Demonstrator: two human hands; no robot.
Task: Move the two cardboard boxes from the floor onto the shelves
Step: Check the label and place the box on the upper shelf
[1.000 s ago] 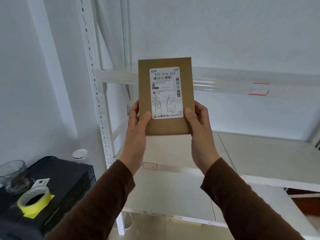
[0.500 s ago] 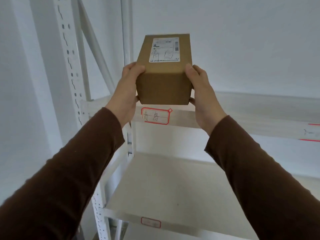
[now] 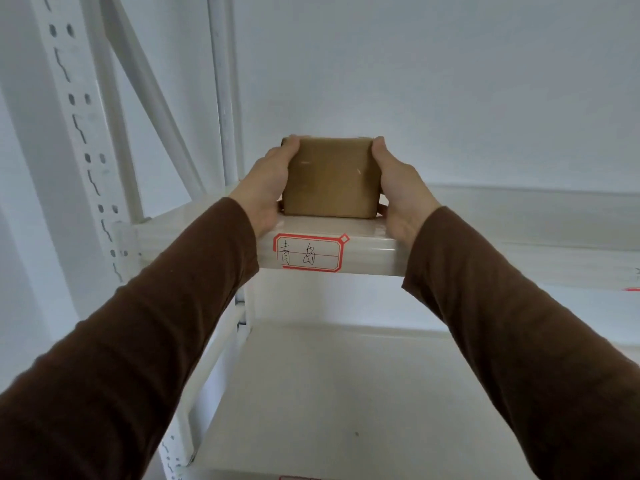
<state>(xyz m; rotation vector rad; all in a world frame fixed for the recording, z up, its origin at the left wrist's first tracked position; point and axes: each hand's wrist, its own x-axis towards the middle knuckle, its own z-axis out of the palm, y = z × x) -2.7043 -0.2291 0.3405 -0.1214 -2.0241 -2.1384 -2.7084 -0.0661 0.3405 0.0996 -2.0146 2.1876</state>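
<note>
At the upper shelf's (image 3: 374,252) front edge, left hand (image 3: 266,188) and right hand (image 3: 401,188) clasp the cardboard box (image 3: 330,178), now set down from mid-air.

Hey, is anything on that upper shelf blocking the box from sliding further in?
Nothing visible does. The cardboard box sits at the front edge of the upper shelf, held between the left hand and right hand. The shelf surface behind the box is hidden from this angle.

One cardboard box (image 3: 331,178) between two hands, left hand (image 3: 266,188) and right hand (image 3: 401,192); two shelves, upper shelf (image 3: 374,251) and lower shelf (image 3: 346,393) below them; one red-bordered label (image 3: 309,253).
</note>
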